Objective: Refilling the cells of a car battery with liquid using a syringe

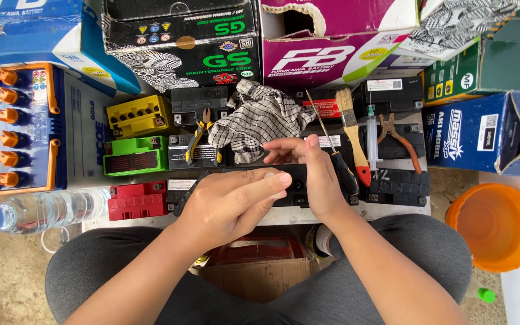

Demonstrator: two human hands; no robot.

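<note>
fingers point(272, 179) of our left hand point(230, 204) lie stretched out and close together, tips resting flat on the top of the black battery point(293, 183) in front of us; they are not clamped on it. our left forearm comes up from the lower left, wrist bent a little inward. our right hand point(311, 174) crosses from the lower right, its palm edge on the same battery, thumb and forefinger drawn together near the checked cloth point(260, 120); whether they pinch anything we cannot tell.

the black battery sits at the near edge of the counter point(392, 210), between our knees, with a red battery point(136, 200) to its left and another black battery point(398, 186) to its right. just beside our right hand lie a screwdriver point(335, 150), a paintbrush point(353, 135), a syringe point(372, 132) and orange-handled pliers point(401, 141). yellow-handled pliers point(200, 135) lie left of the cloth, near a green battery point(136, 155) and a yellow battery point(139, 115).

room is tight: cardboard boxes point(326, 54) wall the far side, a large blue and orange battery point(16, 129) closes the left, a water bottle point(37, 210) lies on the floor beside it, and an orange bowl point(495, 225) stands to the right. the only open room is toward our lap.
</note>
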